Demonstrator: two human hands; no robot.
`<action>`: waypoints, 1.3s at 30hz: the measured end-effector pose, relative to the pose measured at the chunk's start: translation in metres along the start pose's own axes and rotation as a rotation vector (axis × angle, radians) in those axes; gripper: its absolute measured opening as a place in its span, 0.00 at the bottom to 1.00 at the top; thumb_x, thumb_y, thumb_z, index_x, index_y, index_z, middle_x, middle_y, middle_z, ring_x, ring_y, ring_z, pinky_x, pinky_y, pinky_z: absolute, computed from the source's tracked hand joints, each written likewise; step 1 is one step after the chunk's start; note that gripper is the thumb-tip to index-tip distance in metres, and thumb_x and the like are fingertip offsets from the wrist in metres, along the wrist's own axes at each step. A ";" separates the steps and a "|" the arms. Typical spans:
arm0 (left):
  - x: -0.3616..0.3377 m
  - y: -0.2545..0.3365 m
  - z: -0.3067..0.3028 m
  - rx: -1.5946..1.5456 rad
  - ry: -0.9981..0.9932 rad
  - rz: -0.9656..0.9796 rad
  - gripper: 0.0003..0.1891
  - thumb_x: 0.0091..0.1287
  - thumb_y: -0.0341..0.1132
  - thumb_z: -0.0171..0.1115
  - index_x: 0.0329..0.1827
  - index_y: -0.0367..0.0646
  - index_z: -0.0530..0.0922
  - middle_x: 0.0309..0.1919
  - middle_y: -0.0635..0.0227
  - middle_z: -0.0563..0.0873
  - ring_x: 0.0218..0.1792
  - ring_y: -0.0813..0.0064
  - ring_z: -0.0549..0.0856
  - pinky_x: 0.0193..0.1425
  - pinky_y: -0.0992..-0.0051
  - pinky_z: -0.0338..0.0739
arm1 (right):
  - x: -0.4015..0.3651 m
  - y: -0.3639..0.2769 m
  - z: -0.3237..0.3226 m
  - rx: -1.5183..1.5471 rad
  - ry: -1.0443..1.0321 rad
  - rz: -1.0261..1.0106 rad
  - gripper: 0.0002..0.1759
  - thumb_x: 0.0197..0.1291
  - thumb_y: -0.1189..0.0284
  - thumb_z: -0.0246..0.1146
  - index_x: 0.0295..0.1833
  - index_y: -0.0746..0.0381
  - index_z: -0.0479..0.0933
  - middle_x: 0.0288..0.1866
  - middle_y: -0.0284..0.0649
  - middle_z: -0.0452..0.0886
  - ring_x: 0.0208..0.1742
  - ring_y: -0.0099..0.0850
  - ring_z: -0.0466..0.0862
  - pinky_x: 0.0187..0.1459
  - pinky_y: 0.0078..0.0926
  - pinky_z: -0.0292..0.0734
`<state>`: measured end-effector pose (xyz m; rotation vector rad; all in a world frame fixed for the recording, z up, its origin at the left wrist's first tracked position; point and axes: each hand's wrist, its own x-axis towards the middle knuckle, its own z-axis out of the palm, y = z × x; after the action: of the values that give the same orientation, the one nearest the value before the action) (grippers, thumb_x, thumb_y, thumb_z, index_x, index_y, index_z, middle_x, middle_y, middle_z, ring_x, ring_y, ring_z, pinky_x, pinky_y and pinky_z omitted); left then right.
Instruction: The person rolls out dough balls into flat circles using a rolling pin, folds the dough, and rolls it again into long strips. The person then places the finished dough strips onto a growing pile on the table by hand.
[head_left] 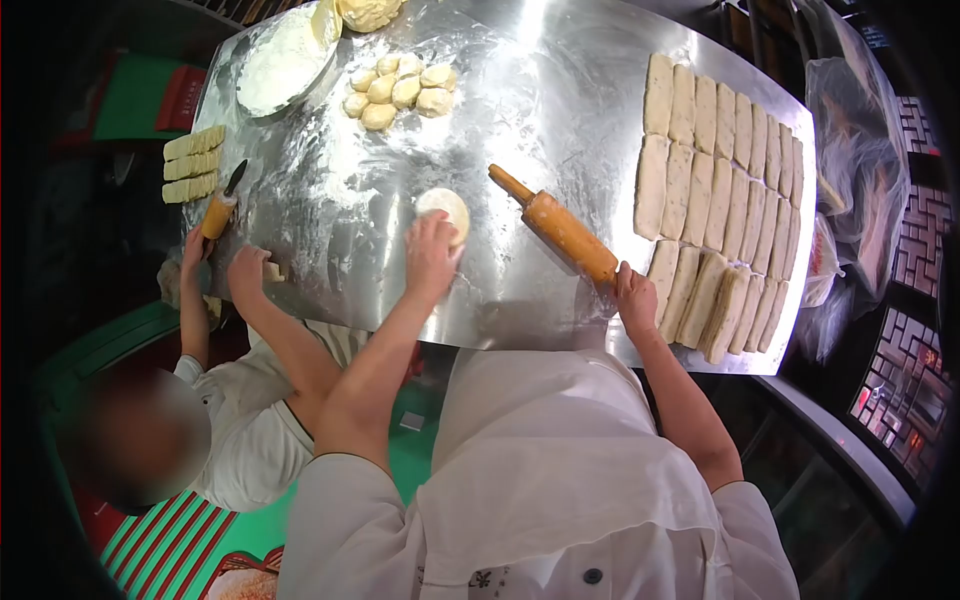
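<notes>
Near the middle of the steel table, a flat round of dough (pixel 452 207) lies under the fingers of my left hand (pixel 432 245). Those fingers are bent over its near edge and appear to grip it; their tips are partly hidden. To the right, my right hand (pixel 636 293) is closed around the near handle of a wooden rolling pin (pixel 570 236). The pin slants away to the upper left, its far handle free. Beyond the dough round sits a cluster of several small dough balls (pixel 405 91).
Rows of long dough strips (pixel 708 190) cover the right side. A bowl of flour (pixel 283 68) and a large dough lump (pixel 370 12) stand at the back left. On my left, a co-worker (pixel 248 425) holds a smaller rolling pin (pixel 219 213) beside short dough strips (pixel 192 165).
</notes>
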<state>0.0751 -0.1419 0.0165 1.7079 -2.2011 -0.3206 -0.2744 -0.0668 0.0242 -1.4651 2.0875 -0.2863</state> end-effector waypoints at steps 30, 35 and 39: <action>0.073 0.003 0.016 0.214 -0.150 -0.214 0.33 0.74 0.48 0.53 0.80 0.53 0.58 0.81 0.67 0.55 0.81 0.60 0.53 0.81 0.47 0.41 | 0.107 -0.076 0.020 -0.297 0.055 -0.204 0.26 0.73 0.57 0.50 0.27 0.59 0.82 0.25 0.51 0.83 0.28 0.50 0.85 0.33 0.46 0.80; 0.095 0.000 0.017 0.214 -0.173 -0.260 0.32 0.75 0.50 0.50 0.80 0.54 0.58 0.81 0.68 0.54 0.81 0.62 0.51 0.83 0.52 0.41 | 0.153 -0.078 0.028 -0.342 0.164 -0.240 0.26 0.75 0.56 0.48 0.30 0.60 0.82 0.25 0.50 0.83 0.28 0.51 0.85 0.33 0.47 0.80; 0.048 0.012 0.020 -0.038 -0.242 -0.204 0.30 0.73 0.46 0.56 0.77 0.52 0.64 0.79 0.67 0.60 0.80 0.61 0.54 0.82 0.53 0.45 | 0.065 -0.046 0.035 -0.316 0.020 -0.284 0.21 0.74 0.60 0.51 0.30 0.57 0.80 0.24 0.47 0.83 0.25 0.47 0.84 0.28 0.44 0.79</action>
<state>0.0463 -0.1857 0.0085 1.9663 -2.1659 -0.6468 -0.2338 -0.1389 -0.0032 -1.9575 2.0042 -0.0779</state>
